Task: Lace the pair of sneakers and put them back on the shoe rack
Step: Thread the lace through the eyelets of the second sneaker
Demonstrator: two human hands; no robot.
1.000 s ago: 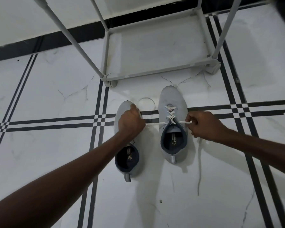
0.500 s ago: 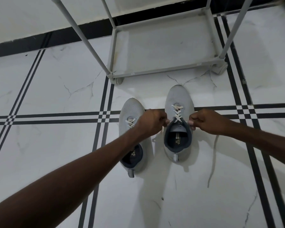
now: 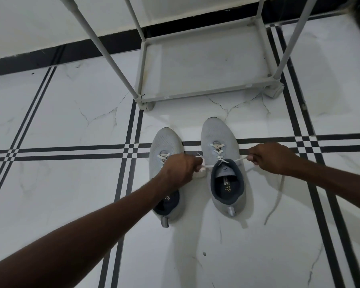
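Both hands, left hand [image 3: 180,169] & right hand [image 3: 270,157], pinch the lace [image 3: 240,159] ends of the frame-right sneaker [image 3: 220,142]; we're mid-lacing, next we tie.

Not much readable here tbh. Right sneaker [image 3: 220,154] insole [image 3: 227,185] showing small printed label plus yellowish squiggle logo, letters too tiny to make out. Small white mark sitting on tongue [image 3: 225,171]. Left sneaker [image 3: 164,146] insole [image 3: 168,198] showing same yellowish logo, half hidden under arm.
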